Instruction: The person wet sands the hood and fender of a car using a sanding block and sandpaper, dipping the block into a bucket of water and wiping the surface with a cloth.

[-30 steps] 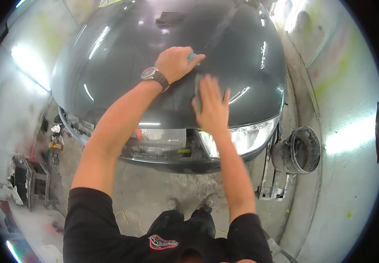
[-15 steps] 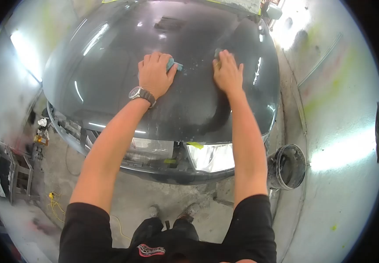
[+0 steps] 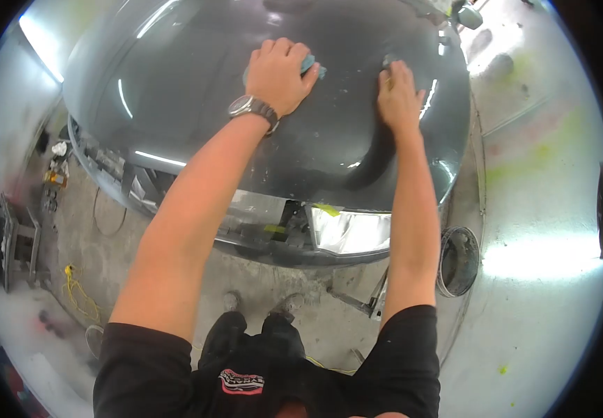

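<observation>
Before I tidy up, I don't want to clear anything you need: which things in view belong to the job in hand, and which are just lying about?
In the job:
car hood
blue cloth, in the left hand
small greyish item, mostly hidden by the right hand

Apparently just lying about:
bucket, by the wall
yellow cord, on the floor

A dark, glossy car hood [image 3: 329, 150] carries a crumpled blue cloth [image 3: 307, 64] — poking out from under the left grip [image 3: 279, 76] — and a grey pad [image 3: 388, 61], mostly hidden by the right grip [image 3: 401, 97]; pale specks [image 3: 344, 91] dot the surface.
</observation>
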A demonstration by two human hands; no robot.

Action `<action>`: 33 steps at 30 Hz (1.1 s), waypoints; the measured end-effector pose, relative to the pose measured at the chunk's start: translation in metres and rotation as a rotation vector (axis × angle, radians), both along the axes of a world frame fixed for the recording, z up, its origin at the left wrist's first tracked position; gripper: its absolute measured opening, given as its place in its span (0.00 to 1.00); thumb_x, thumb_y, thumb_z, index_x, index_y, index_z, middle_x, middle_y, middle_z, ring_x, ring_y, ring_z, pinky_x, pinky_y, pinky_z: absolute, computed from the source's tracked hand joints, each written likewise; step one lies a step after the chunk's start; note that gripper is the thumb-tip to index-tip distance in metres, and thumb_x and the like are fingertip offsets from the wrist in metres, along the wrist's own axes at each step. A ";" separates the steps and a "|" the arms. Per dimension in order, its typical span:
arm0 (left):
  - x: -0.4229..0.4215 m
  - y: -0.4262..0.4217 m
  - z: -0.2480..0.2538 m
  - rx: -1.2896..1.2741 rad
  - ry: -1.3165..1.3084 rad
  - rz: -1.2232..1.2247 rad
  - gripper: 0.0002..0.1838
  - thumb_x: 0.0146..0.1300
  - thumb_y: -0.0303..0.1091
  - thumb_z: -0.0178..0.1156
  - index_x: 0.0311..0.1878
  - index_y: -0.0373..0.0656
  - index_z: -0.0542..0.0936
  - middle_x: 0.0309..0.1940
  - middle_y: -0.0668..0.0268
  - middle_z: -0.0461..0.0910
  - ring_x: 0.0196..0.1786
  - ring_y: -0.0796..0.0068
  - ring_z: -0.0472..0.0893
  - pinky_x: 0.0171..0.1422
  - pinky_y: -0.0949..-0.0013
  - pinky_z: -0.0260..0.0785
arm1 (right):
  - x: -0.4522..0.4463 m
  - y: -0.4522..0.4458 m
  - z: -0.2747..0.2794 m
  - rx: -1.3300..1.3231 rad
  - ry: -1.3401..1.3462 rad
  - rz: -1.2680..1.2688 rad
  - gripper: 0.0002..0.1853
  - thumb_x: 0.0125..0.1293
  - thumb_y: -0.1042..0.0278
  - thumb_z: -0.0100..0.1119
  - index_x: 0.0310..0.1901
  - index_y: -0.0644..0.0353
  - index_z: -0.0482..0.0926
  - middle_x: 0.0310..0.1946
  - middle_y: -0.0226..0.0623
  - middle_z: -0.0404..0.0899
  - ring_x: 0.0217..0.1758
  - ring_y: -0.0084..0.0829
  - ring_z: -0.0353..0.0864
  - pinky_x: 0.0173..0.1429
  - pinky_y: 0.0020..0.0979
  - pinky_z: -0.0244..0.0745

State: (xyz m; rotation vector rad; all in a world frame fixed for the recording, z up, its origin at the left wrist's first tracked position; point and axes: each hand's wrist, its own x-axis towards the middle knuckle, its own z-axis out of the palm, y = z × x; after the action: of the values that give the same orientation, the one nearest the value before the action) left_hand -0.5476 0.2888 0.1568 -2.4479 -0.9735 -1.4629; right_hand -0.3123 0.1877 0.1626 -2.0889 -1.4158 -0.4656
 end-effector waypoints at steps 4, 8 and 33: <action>-0.001 0.000 -0.003 -0.016 0.020 0.010 0.13 0.65 0.47 0.70 0.46 0.52 0.87 0.46 0.67 0.85 0.53 0.58 0.81 0.56 0.53 0.73 | -0.102 -0.053 -0.038 0.045 -0.144 0.043 0.28 0.78 0.60 0.55 0.75 0.60 0.69 0.80 0.50 0.64 0.85 0.51 0.60 0.82 0.71 0.49; -0.001 0.000 -0.001 -0.016 0.035 0.024 0.13 0.65 0.48 0.70 0.46 0.52 0.87 0.45 0.67 0.85 0.53 0.58 0.81 0.57 0.53 0.73 | -0.215 -0.156 -0.137 -0.068 -0.052 0.226 0.43 0.66 0.63 0.70 0.81 0.58 0.64 0.85 0.45 0.59 0.87 0.46 0.59 0.84 0.71 0.45; -0.001 0.002 -0.003 -0.024 0.034 0.015 0.14 0.65 0.48 0.69 0.48 0.51 0.87 0.47 0.66 0.85 0.54 0.59 0.81 0.57 0.53 0.72 | -0.214 -0.129 -0.106 -0.108 0.030 0.172 0.43 0.72 0.59 0.63 0.83 0.63 0.56 0.86 0.51 0.53 0.89 0.50 0.51 0.84 0.70 0.44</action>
State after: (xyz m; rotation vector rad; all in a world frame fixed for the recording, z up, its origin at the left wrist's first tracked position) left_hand -0.5482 0.2906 0.1542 -2.4688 -1.0062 -1.4081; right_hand -0.5265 0.0591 0.0569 -2.0251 -1.6182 -0.2935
